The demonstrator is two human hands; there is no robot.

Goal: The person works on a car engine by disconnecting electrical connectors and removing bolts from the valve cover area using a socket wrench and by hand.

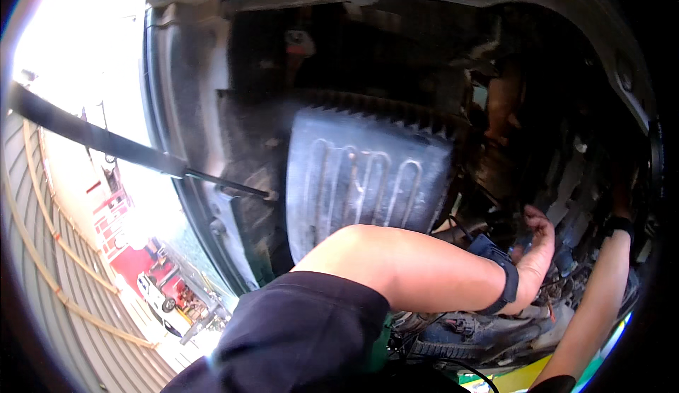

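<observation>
My left hand (534,244), with a dark strap on its wrist, reaches into a vehicle's engine bay at the right, its fingers loosely curled and apart with nothing visible in them, beside dark hoses and components (481,244). My right hand (621,202) is deep in shadow among metal parts (573,195) at the far right; its fingers cannot be made out. Above my left forearm sits a large dull grey cover (361,166) with raised looping ribs and a toothed upper edge. Dirty dark cavities and brackets surround it.
A black strut (99,128) slants across the left, meeting the vehicle's metal body edge (166,74). Beyond, a bright workshop shows a corrugated wall (49,273), a white car (152,290) and red equipment (184,297). Yellow and green surfaces (516,375) show at the bottom right.
</observation>
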